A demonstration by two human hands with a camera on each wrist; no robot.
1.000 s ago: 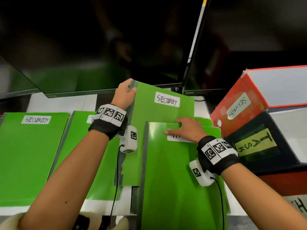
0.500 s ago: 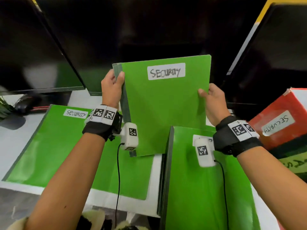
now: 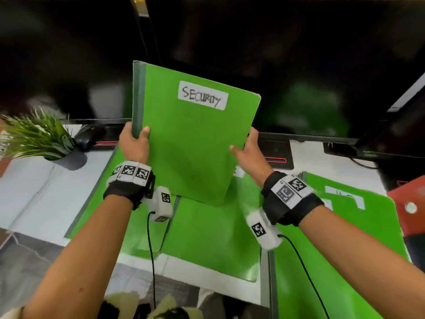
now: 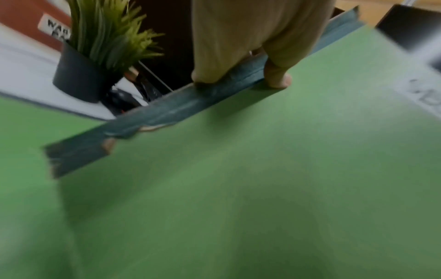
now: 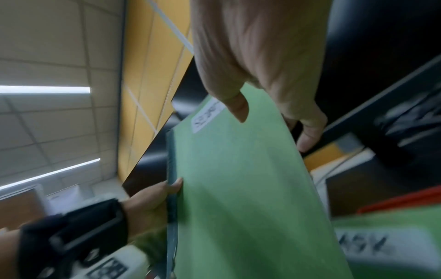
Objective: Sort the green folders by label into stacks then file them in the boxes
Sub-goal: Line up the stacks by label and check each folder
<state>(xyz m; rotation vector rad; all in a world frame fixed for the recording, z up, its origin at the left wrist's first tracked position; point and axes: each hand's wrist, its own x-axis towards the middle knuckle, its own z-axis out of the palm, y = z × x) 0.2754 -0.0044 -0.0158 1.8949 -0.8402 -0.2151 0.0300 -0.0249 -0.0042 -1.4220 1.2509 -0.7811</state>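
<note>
I hold a green folder labelled SECURITY (image 3: 193,143) tilted upright above the desk. My left hand (image 3: 134,143) grips its dark spine (image 4: 181,105), thumb on the front cover. My right hand (image 3: 249,153) pinches the opposite edge (image 5: 284,120), thumb in front, fingers behind. Under it lie two green folders (image 3: 207,238) on the white desk, the left one (image 3: 101,203) mostly hidden by my arm. A further green stack (image 3: 345,238) with a white label lies at the right. A red box (image 3: 407,203) shows at the right edge.
A potted plant (image 3: 36,134) in a dark pot (image 4: 78,79) stands at the left, a black mouse (image 3: 88,137) beside it. Dark monitors (image 3: 299,54) fill the back. A red box with a white label (image 4: 35,22) sits behind the plant.
The SECURITY folder was lifted off the right stack and carried left, tilting. My right hand left the stack's label and took the folder's right edge. The view swung left.
</note>
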